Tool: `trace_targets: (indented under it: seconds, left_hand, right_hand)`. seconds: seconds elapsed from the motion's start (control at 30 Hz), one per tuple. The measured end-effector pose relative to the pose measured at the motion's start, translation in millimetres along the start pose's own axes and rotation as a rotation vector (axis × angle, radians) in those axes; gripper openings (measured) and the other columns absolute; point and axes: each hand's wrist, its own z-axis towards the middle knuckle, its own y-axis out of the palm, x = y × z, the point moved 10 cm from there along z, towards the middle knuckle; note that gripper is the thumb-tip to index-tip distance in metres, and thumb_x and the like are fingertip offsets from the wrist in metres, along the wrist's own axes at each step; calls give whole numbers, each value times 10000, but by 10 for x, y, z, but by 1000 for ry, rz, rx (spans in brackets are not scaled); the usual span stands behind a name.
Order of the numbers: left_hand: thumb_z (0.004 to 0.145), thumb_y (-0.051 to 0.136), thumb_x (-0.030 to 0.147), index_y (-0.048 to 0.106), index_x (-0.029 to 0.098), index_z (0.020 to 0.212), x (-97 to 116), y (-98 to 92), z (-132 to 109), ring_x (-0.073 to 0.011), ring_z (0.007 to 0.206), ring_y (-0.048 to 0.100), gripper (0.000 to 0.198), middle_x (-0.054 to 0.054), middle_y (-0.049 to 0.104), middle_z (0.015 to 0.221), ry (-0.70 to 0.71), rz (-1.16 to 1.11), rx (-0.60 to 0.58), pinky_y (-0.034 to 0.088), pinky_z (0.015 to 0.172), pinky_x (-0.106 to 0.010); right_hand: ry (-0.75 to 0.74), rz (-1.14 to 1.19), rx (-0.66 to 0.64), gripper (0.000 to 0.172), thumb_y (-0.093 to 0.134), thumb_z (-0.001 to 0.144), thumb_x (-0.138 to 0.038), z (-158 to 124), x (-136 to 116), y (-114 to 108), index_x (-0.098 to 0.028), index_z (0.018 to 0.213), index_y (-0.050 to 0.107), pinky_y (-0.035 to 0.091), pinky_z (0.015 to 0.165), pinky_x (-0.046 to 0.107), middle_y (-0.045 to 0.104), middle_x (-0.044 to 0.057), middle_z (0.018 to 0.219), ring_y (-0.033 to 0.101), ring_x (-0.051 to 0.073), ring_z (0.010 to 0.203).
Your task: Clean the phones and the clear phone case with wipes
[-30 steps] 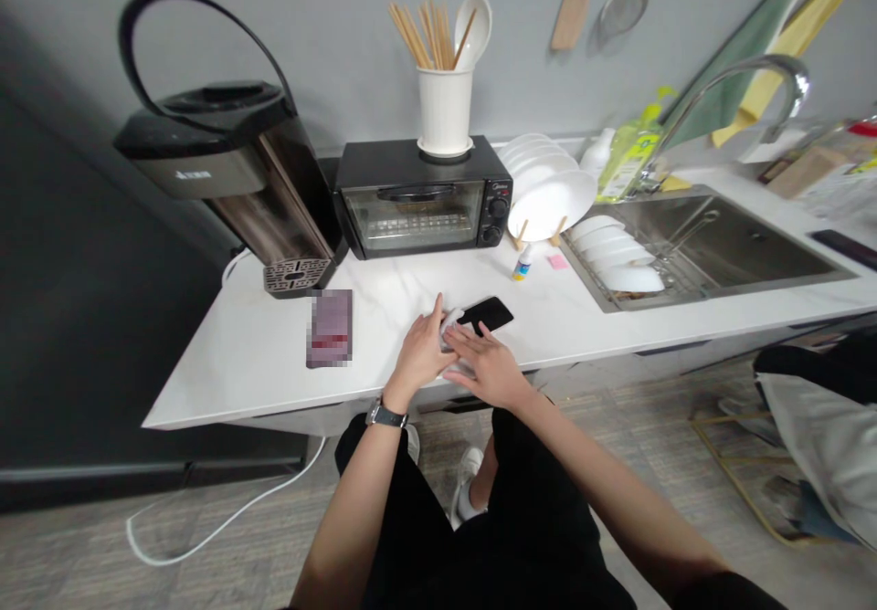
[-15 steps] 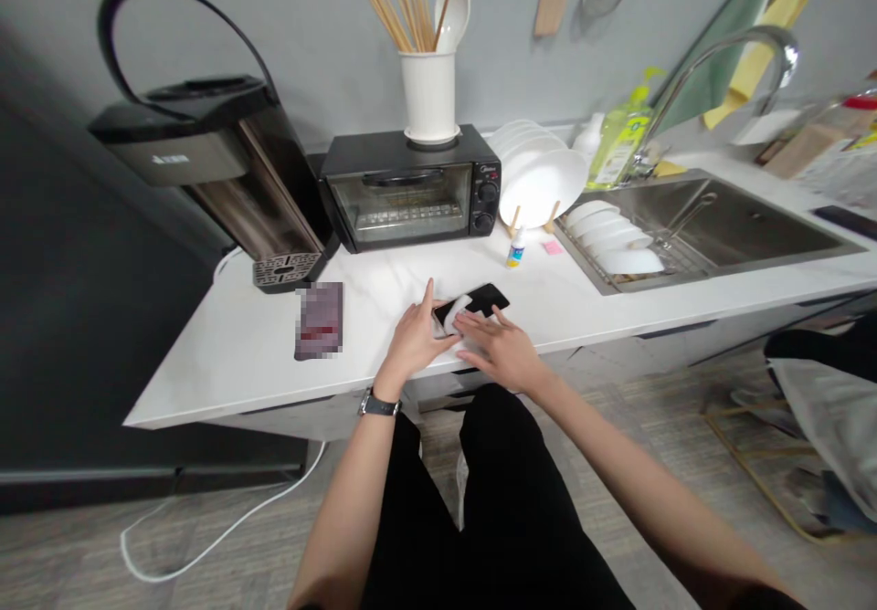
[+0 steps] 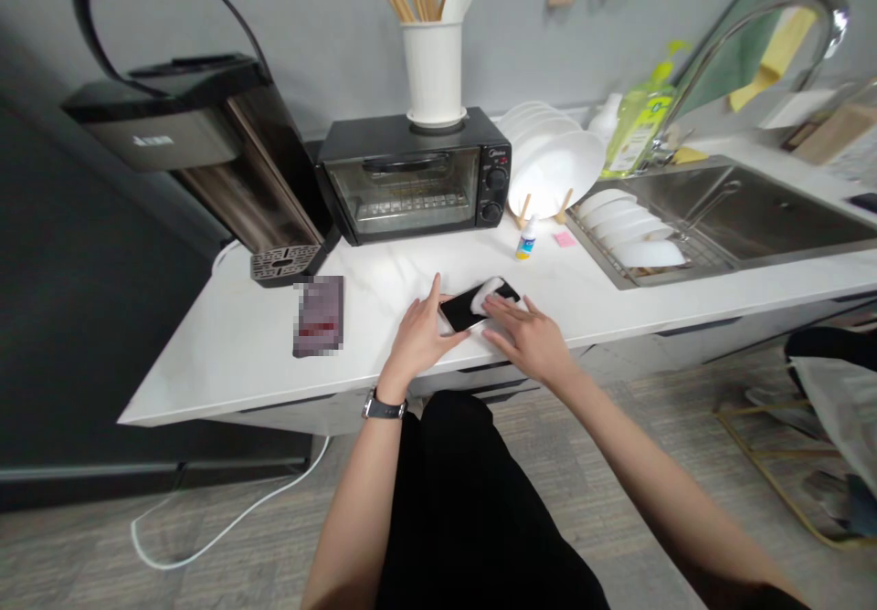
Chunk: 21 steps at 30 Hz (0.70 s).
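Note:
A black phone point(image 3: 467, 309) lies flat on the white counter point(image 3: 239, 354) near its front edge. My left hand point(image 3: 419, 336) rests at the phone's near-left corner and steadies it, fingers spread along its edge. My right hand point(image 3: 531, 341) presses a small white wipe point(image 3: 488, 292) onto the phone's screen with flat fingers. A dark watch sits on my left wrist.
A blurred dark card point(image 3: 319, 315) lies left of the hands. Behind stand a water dispenser point(image 3: 206, 153), a black toaster oven point(image 3: 411, 176) with a utensil holder on top, a small bottle point(image 3: 526, 243), stacked plates point(image 3: 554, 167) and a sink point(image 3: 740, 222).
The wipe under my right hand has slid from the phone's near end toward its far end. My left hand stays at the phone's edge. The view shifted slightly.

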Motion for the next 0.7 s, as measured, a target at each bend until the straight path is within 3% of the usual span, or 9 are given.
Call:
trace_targets:
  seconds: [0.07, 0.1, 0.2, 0.3, 0.37, 0.43, 0.53, 0.6, 0.7]
  left_hand:
    - [874, 844, 357, 21, 268, 1739, 4, 4, -13, -332, 1384, 620, 1197, -118, 671, 1493, -6, -5, -2, 412, 1214, -527]
    - [881, 836, 356, 10, 266, 1739, -2, 11, -21, -333, 1393, 614, 1194, -125, 661, 1507, -12, 0, -7, 399, 1226, -539]
    - [903, 789, 321, -18, 229, 1740, -42, 43, -47, -350, 1438, 582, 1166, -180, 604, 1572, -51, 38, -36, 398, 1232, -572]
    - [902, 746, 249, -33, 204, 1739, -62, 51, -69, -342, 1431, 594, 1144, -203, 589, 1581, -89, 75, -55, 385, 1249, -584]
    - [912, 754, 275, -48, 226, 1737, -35, 41, -74, -330, 1431, 599, 1151, -178, 600, 1575, -83, 67, -54, 330, 1286, -594]
    - [931, 768, 339, -61, 267, 1733, 4, 28, -74, -323, 1464, 572, 1156, -148, 598, 1580, -63, 48, -49, 287, 1307, -601]
    - [957, 757, 365, -84, 314, 1726, 19, 18, -78, -313, 1476, 564, 1141, -125, 599, 1583, -46, 49, -48, 284, 1311, -598]
    - [963, 752, 374, -100, 317, 1725, -5, 20, -86, -317, 1478, 565, 1144, -132, 587, 1597, -47, 60, -49, 314, 1302, -590]
    - [964, 734, 335, -78, 311, 1731, -35, 43, -97, -339, 1511, 537, 1118, -178, 477, 1684, -35, 107, -60, 330, 1296, -597]
  right_hand:
    - [93, -50, 48, 610, 502, 1097, -529, 85, 173, -32, -136, 1558, 571, 382, 1272, 635, 570, 189, 1589, 539, 372, 1500]
    - [93, -53, 49, 642, 509, 1090, -547, 143, 145, 2, -108, 1554, 569, 387, 1267, 636, 557, 206, 1595, 522, 387, 1511]
    - [-63, 25, -23, 710, 517, 1074, -603, 232, -283, 185, -74, 1544, 565, 387, 1279, 597, 559, 212, 1595, 500, 373, 1530]
    - [-208, 119, -89, 701, 500, 1077, -622, 98, -587, 201, -114, 1558, 553, 379, 1292, 576, 567, 172, 1601, 531, 326, 1514]
    - [-210, 139, -108, 623, 484, 1101, -572, -11, -462, 116, -183, 1586, 530, 386, 1291, 572, 559, 127, 1615, 554, 294, 1498]
    - [-143, 103, -84, 556, 475, 1118, -507, -40, -154, 11, -226, 1595, 525, 381, 1290, 592, 572, 108, 1604, 573, 292, 1480]
    - [-10, -2, -1, 557, 492, 1111, -482, 79, 176, -69, -170, 1566, 566, 366, 1282, 649, 590, 168, 1571, 568, 357, 1478]
    - [2, -15, 26, 622, 526, 1087, -533, 179, 76, -8, -117, 1546, 580, 385, 1273, 639, 578, 210, 1571, 543, 386, 1495]
    - [-154, 95, -19, 739, 541, 1054, -630, 180, -382, 162, -83, 1551, 556, 396, 1287, 578, 576, 205, 1581, 529, 352, 1513]
